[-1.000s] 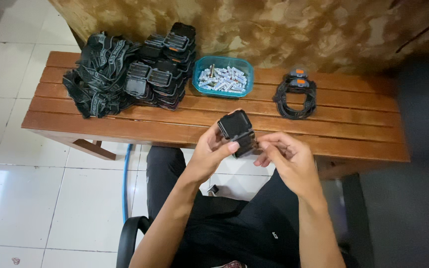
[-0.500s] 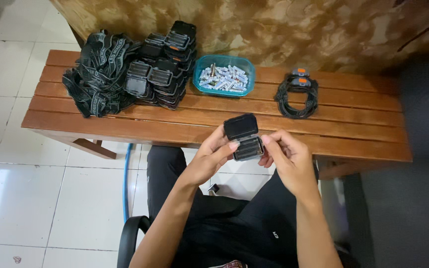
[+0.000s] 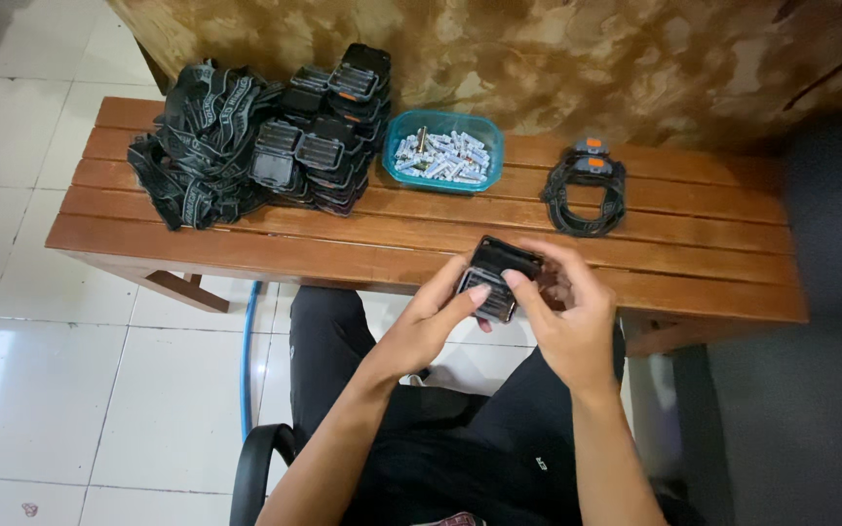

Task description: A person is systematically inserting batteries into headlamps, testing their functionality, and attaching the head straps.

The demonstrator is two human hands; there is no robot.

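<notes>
— Black lamp case [image 3: 495, 277], lid up, sits just before the worktop [image 3: 694, 244] edge; left hand [image 3: 431, 321] and right hand [image 3: 562, 312] both grasp it.
— I'd steady it underneath and press evenly with the thumbs.

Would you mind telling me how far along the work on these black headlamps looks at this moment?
Looks done: one black headlamp with orange top and coiled strap lies apart on the slatted wooden bench. In hand: the left hand and right hand hold a small black lamp case, lid open. Left: the pile of black cases and straps, beside the teal tray of silver batteries.
</notes>
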